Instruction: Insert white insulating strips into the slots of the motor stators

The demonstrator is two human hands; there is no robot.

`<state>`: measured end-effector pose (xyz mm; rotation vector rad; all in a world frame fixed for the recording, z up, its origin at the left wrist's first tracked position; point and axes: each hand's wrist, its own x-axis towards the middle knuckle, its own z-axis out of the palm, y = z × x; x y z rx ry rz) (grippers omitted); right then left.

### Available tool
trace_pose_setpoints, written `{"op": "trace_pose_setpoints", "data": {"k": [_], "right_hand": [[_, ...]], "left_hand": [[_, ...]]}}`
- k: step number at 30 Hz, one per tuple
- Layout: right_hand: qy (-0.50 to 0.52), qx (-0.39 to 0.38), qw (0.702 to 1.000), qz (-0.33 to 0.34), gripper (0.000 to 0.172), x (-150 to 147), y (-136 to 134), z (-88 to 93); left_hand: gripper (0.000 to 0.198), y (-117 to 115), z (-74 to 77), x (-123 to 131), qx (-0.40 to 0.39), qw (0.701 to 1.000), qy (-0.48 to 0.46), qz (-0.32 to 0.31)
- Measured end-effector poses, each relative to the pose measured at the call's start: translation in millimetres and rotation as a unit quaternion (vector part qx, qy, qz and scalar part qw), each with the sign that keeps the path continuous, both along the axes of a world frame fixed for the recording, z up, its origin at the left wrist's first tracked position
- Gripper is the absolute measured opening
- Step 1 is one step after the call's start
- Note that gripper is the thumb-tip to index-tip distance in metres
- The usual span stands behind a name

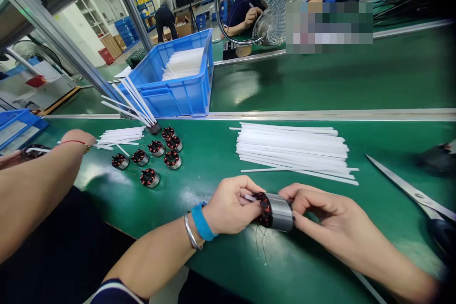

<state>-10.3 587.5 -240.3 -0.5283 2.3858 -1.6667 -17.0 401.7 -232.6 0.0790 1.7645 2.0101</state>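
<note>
Between my two hands is a motor stator, a silver cylinder with copper windings at its left end, lying on its side just over the green bench. My left hand pinches the wound end, and a short white strip pokes out by its fingers. Thin wires dangle below the stator. Fingers of my right hand grip the plain right end. Beyond them lies a pile of white strips. To the right, scissors rest with their blades slightly apart.
Several more stators stand at left, one holding upright white strips. A co-worker's arms reach in at far left, beside a smaller strip pile. Behind is a blue bin of white strips. Another person sits across the bench.
</note>
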Motion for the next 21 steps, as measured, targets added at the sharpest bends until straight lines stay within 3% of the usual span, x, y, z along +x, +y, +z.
{"op": "trace_pose_setpoints", "data": {"k": [8,12,15,18,21], "right_hand": [[-0.061,-0.049,0.997,0.004,0.036,3.7,2.3,0.0],[-0.104,-0.080,0.991,0.039,0.036,-7.5,11.2,-0.5],[0.036,0.017,0.999,-0.006,0.026,-25.1,10.5,-6.3],[0.198,0.150,0.966,-0.067,0.029,-40.9,-3.9,-15.8],[0.213,0.188,0.958,-0.044,0.022,-46.8,-22.0,-22.6]], "left_hand": [[0.025,1.0,-5.7,1.6,0.026,0.999,-0.024,-0.006],[0.022,-0.7,-2.2,-0.5,0.057,0.998,-0.034,-0.019],[0.023,-3.0,4.0,-1.8,0.074,0.996,-0.030,-0.029],[0.026,-5.2,9.4,-2.3,0.094,0.993,-0.042,-0.054],[0.030,-5.6,12.5,-2.6,0.101,0.990,-0.062,-0.072]]}}
